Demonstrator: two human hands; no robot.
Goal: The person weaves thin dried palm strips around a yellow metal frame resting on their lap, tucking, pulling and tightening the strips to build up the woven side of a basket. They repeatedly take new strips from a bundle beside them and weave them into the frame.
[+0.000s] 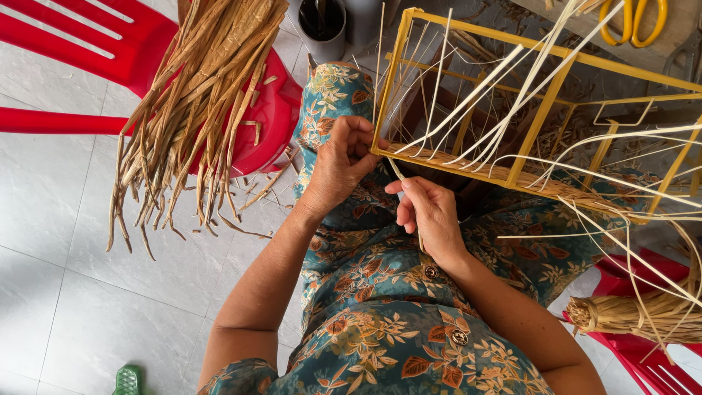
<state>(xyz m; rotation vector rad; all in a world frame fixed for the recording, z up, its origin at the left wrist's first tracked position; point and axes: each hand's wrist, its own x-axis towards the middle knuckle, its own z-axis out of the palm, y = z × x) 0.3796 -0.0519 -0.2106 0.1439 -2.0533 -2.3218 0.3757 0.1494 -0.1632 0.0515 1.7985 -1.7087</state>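
A yellow metal frame point(545, 91) rests tilted on my lap, with pale split strips point(504, 110) fanning across it and woven fibre along its lower bar. My left hand point(342, 162) grips the frame's near corner where the weave begins. My right hand point(430, 214) pinches a thin pale strip point(397, 172) that runs up to that same corner. Both hands sit close together over my floral-patterned clothing.
A bundle of dried brown leaves point(194, 110) hangs over a red plastic chair point(124, 44) at left. Another tied bundle point(643, 314) lies on a red stool at right. Yellow-handled scissors point(632, 18) lie at top right. Scraps litter the grey tiled floor point(66, 278).
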